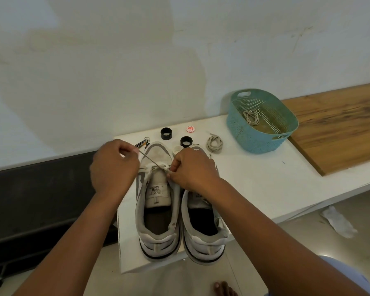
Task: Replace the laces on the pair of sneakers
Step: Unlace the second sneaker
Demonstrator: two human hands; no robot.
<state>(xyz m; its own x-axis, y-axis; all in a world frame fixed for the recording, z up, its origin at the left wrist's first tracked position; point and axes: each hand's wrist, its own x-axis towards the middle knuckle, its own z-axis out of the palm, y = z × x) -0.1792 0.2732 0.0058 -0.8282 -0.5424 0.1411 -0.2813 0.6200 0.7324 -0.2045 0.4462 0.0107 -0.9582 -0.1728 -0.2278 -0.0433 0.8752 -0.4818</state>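
Pale, stained plaster wall rises behind a low white surface (265, 184) that carries a pair of grey-and-white sneakers, heels toward the near edge. On the left grey-and-white sneaker (158, 210), a thin off-white lace (153, 162) runs through the far eyelets, just beyond the tongue with its printed label. The left hand (113, 167) is curled, pinching one end of that lace and drawing it taut up and to the left. The right hand (190, 169) is also curled, its fingertips pinching the lace at the eyelets on the shoe's right side, and it lies over the front of the right grey-and-white sneaker (203, 227), which stands just beside its partner.

Farther back lies a coiled beige lace (215, 144) on the surface, near two short black rings (166, 133), a small round red-and-white cap (190, 129) and a small white cup (177, 149). To the right sits a teal perforated plastic basket (263, 137) with another coiled lace (251, 117) inside it. Right of the basket lies a brown wooden board (340, 124).
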